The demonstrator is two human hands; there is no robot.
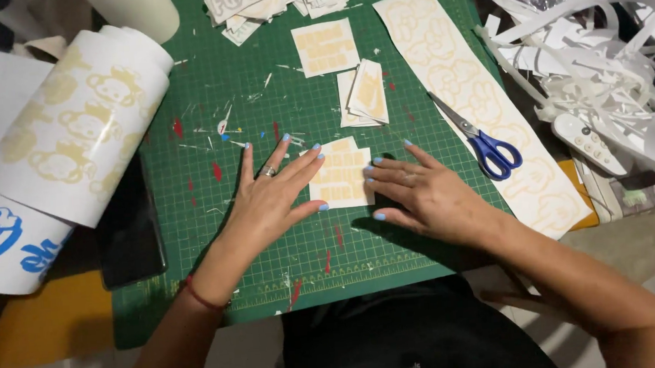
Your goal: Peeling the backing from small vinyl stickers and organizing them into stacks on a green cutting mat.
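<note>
Both hands, left hand point(270, 200) and right hand point(422, 196), are pressing flat with fingers spread on the cream sticker sheet point(341, 177) lying beneath the fingertips, gripping nothing; uneven pressure could crease it.

Cutting mat point(258, 96): dark green with a pale grid, flecked with red and blue paint. Sticker sheet point(341, 177) at mat centre: white with cream-yellow lettering. Scissors point(480, 139) right of the sheet: blue handles, silver blades. Roll point(74, 126) left of the mat: white with yellow cartoon figures. Fingernails: light blue.
</note>
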